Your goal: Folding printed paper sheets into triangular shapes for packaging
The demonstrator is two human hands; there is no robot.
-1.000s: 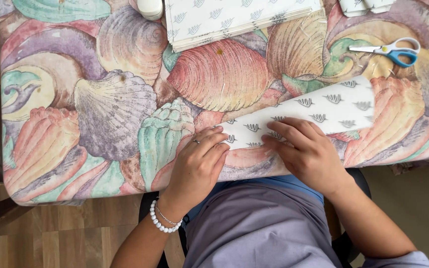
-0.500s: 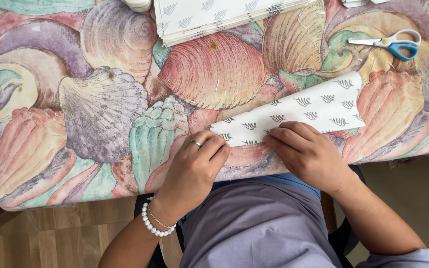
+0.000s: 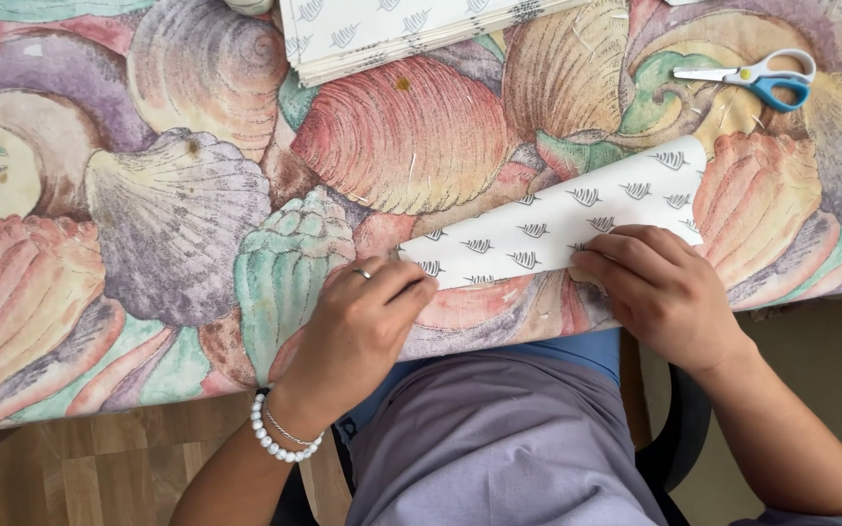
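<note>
Head view, fingers [image 3: 397, 292] pressing patterned folded paper [image 3: 557, 229]

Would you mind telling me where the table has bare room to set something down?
Free: the tablecloth left of the left hand, below the paper stack; also between stack and scissors. Crowded: the near edge, where both hands, right hand included, press the folded sheet.

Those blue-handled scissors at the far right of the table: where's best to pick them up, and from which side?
Take the scissors by the blue and white handle loops, coming from the right hand side. They lie flat on the shell-print tablecloth, blades closed and pointing left, loops to the right, so that end is blunt and nothing crowds it. The patterned paper lies nearer, apart from them.
</note>
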